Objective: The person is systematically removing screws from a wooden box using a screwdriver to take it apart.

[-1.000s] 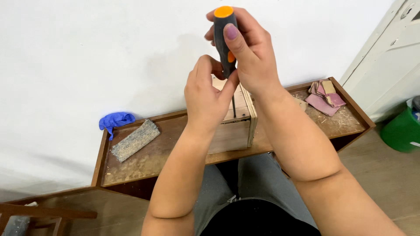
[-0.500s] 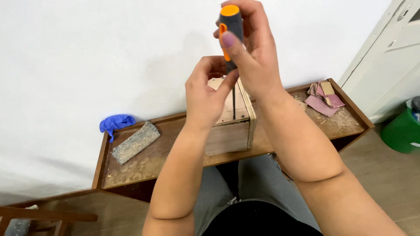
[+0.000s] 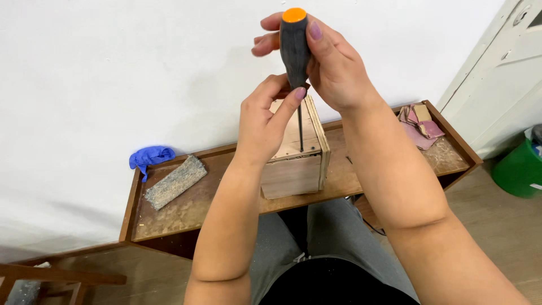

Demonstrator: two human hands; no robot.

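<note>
Head view: the right hand is clamped around the stiff, grippy grey-and-orange screwdriver; the left hand pinches its thin shaft above the small wooden box, which looks light and likely tippable.

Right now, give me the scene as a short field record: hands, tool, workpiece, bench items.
right hand: wrapped round the screwdriver handle, shaft pointing down
left hand: fingertips steadying the handle's lower end
wooden box: on the workbench, shaft tip inside its open top
bench left: sanding block, blue glove
bench right: sandpaper pieces
floor right: green bucket
</note>
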